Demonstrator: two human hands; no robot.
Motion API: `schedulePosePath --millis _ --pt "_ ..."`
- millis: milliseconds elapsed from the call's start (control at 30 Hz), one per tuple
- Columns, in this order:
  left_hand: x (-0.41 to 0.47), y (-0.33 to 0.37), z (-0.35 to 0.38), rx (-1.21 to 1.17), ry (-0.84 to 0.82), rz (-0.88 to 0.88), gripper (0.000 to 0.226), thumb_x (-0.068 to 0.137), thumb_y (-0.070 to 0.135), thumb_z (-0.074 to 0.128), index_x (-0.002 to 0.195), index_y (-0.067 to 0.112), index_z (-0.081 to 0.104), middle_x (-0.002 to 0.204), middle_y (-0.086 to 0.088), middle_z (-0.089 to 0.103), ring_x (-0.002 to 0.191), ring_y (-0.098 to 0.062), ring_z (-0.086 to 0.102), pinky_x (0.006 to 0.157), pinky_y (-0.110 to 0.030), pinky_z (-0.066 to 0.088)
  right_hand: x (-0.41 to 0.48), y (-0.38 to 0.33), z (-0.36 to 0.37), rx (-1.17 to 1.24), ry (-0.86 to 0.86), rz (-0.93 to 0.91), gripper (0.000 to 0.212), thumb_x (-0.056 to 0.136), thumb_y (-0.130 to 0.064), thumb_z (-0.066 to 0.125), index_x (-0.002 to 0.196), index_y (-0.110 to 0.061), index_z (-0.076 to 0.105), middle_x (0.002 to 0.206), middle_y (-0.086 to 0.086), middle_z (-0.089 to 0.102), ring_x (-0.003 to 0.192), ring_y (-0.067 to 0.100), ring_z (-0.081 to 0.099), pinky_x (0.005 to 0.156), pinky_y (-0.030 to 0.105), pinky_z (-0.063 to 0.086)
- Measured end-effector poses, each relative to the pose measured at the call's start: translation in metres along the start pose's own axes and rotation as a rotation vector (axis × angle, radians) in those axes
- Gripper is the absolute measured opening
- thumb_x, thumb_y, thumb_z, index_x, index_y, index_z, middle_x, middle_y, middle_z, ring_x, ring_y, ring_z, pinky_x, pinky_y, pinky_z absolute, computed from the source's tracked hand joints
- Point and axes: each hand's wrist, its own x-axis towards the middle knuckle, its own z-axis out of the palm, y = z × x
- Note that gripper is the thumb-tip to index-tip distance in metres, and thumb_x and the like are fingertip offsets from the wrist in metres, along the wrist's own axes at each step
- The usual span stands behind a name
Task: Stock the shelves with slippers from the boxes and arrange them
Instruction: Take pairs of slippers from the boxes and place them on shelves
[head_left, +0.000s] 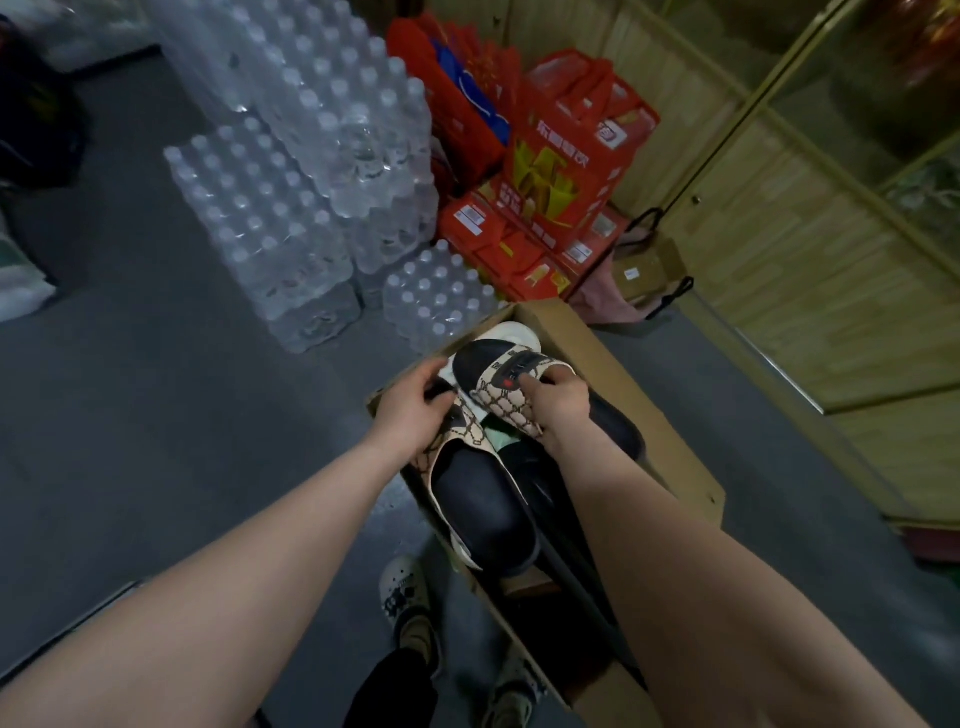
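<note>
grey floor (156, 415), open box (628, 364); left hand (410, 410), right hand (558, 402) each curled round slippers (483, 493)

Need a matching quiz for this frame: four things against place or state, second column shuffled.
1 water bottle packs
2 red cartons
3 cardboard box
4 right hand

a on the floor, slippers inside
b clear, stacked left of the cartons
c grips a slipper by its patterned strap
d piled by the wood-panelled wall

Pairs: 1-b, 2-d, 3-a, 4-c
</note>
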Motion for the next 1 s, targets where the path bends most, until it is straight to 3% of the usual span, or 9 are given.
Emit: schedulePosePath --millis 67,167,300,400,467,600,700,867,1000 --pt "0.003 0.002 -0.001 -0.002 0.026 -0.039 0.062 0.092 0.028 0.062 0.148 0.023 0.034 0.146 -0.004 0.046 0.133 -0.02 0.046 0.112 -0.042 0.037 -0.009 -0.003 -0.005 -0.059 -0.003 -0.036 0.015 0.08 -0.021 0.066 0.066 -0.021 0.062 0.078 0.009 0.067 0.073 0.026 0.062 0.075 0.045 0.057" --pt "0.002 0.011 -0.004 -0.021 0.043 -0.112 0.073 0.095 0.04 0.056 0.153 0.018 0.019 0.153 -0.006 0.036 0.138 -0.022 0.039 0.114 -0.042 0.033 -0.021 -0.007 -0.012 -0.01 -0.06 -0.054 0.011 0.079 -0.017 0.059 0.07 -0.023 0.063 0.076 0.014 0.066 0.069 0.026 0.059 0.066 0.043 0.054" --pt "-0.004 0.02 -0.01 -0.083 0.017 -0.178 0.056 0.095 0.039 0.056 0.143 0.013 0.042 0.139 -0.007 0.052 0.128 -0.029 0.05 0.106 -0.043 0.043 -0.035 -0.011 -0.022 -0.017 -0.167 -0.098 0.025 0.077 -0.015 0.057 0.09 -0.03 0.073 0.091 0.004 0.076 0.089 0.027 0.071 0.085 0.047 0.059" --pt "-0.008 0.018 -0.019 -0.217 0.013 -0.238 0.037 0.081 0.043 0.066 0.112 0.024 0.061 0.115 -0.006 0.066 0.104 -0.031 0.064 0.09 -0.05 0.054 -0.048 -0.021 -0.025 0.032 -0.247 -0.157 0.03 0.088 -0.004 0.055 0.1 -0.025 0.073 0.096 0.003 0.076 0.094 0.025 0.072 0.09 0.044 0.057" --pt "-0.011 0.015 -0.026 -0.177 0.051 -0.239 0.02 0.084 0.034 0.066 0.1 0.024 0.062 0.104 -0.006 0.068 0.095 -0.028 0.066 0.087 -0.045 0.055 -0.055 -0.029 -0.025 0.06 -0.314 -0.21 0.031 0.09 -0.002 0.055 0.106 -0.02 0.073 0.099 0.004 0.076 0.095 0.025 0.072 0.091 0.043 0.057" --pt "-0.016 -0.001 -0.038 -0.293 0.246 -0.268 0.01 0.087 0.029 0.063 0.095 0.023 0.061 0.103 -0.008 0.068 0.095 -0.03 0.066 0.087 -0.047 0.055 -0.062 -0.041 -0.016 -0.066 -0.192 -0.309 0.048 0.084 0.008 0.047 0.121 -0.021 0.059 0.103 -0.001 0.063 0.088 0.012 0.06 0.07 0.017 0.047" --pt "-0.018 -0.011 -0.046 -0.443 0.403 -0.349 0.018 0.091 0.02 0.062 0.106 0.01 0.059 0.108 -0.014 0.066 0.096 -0.031 0.065 0.082 -0.041 0.056 -0.059 -0.032 -0.004 -0.299 -0.145 -0.35 0.051 0.077 0.012 0.04 0.112 -0.02 0.058 0.103 0.002 0.057 0.092 0.017 0.055 0.063 0.017 0.04" --pt "-0.019 -0.03 -0.053 -0.575 0.501 -0.418 0.021 0.091 0.014 0.063 0.107 0.009 0.05 0.108 -0.013 0.06 0.102 -0.031 0.062 0.087 -0.05 0.055 -0.058 -0.012 0.018 -0.794 -0.549 -0.422 0.074 0.073 0.001 0.069 0.14 -0.025 0.05 0.142 0.003 0.048 0.128 0.022 0.047 0.1 0.024 0.04" --pt "-0.02 -0.05 -0.049 -0.556 0.515 -0.437 0.022 0.087 0.018 0.066 0.1 0.014 0.049 0.104 -0.011 0.06 0.101 -0.031 0.062 0.088 -0.052 0.054 -0.049 -0.004 0.037 -0.972 -0.603 -0.544 0.084 0.074 -0.009 0.071 0.148 -0.031 0.039 0.153 -0.002 0.04 0.133 0.029 0.041 0.113 0.036 0.034"
